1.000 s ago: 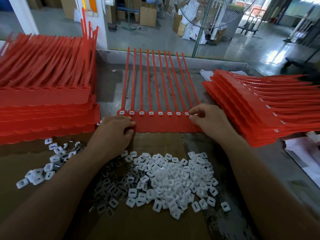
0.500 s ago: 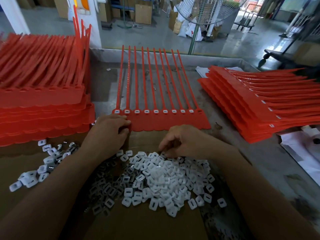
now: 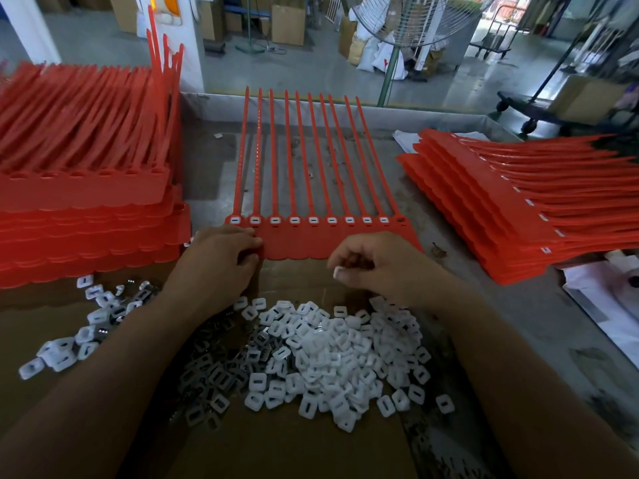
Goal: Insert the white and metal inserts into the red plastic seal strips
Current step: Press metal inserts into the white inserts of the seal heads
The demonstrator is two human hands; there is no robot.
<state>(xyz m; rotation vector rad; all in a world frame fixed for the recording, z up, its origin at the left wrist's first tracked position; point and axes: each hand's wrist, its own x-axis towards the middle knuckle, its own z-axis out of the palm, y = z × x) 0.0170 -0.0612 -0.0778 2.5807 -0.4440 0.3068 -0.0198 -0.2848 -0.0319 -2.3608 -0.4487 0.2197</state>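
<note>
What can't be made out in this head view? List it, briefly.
Head view only.
Small white plastic insert: the right hand pinching it hides most of it; any metal clip inside is unseen.
Red plastic sheet of joined seal strips: its near-left corner lies under the gripping left hand.
Dark metal inserts pile: dim, too small, details blurred.
Left stack of red strip sheets: cut off by the frame's left edge.

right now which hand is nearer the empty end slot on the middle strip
Right. The right hand, pinching an insert, hovers short of the slot; the left hand grips the strip's opposite end.
</note>
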